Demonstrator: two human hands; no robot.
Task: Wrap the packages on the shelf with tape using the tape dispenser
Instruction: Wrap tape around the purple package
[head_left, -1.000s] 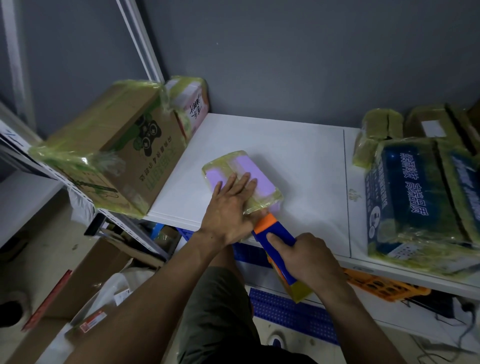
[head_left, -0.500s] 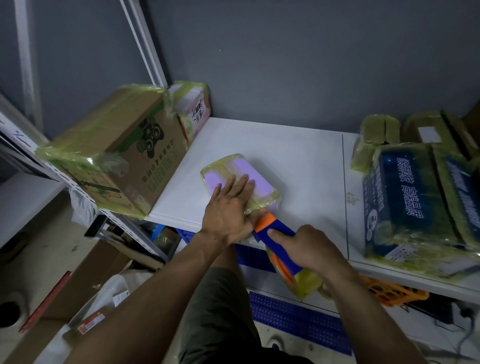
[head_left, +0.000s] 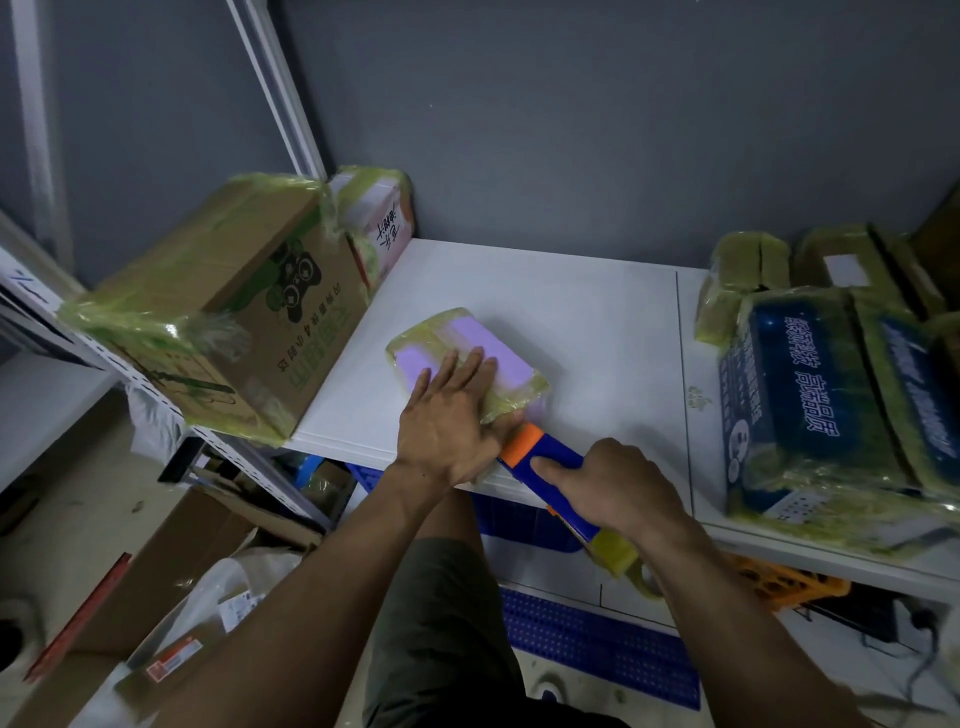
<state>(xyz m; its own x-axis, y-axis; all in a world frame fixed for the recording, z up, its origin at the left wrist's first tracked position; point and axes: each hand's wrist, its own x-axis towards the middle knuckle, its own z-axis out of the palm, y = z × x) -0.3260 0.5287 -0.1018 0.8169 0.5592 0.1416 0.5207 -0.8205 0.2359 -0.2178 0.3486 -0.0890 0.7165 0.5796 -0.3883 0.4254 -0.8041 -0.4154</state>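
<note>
Purple package (head_left: 501, 358) near shelf (head_left: 582, 306) front edge: left hand (head_left: 447, 431) flat on it, right hand (head_left: 618, 488) grips tape dispenser (head_left: 525, 446).

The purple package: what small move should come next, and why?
Probably draw the tape dispenser along the near end of the purple package, laying tape: the left hand presses the package flat, and the right hand grips the dispenser with its orange head against that end.

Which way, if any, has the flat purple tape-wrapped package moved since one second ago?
No; the flat purple package keeps its gap to the white shelf's dark seam line.
</note>
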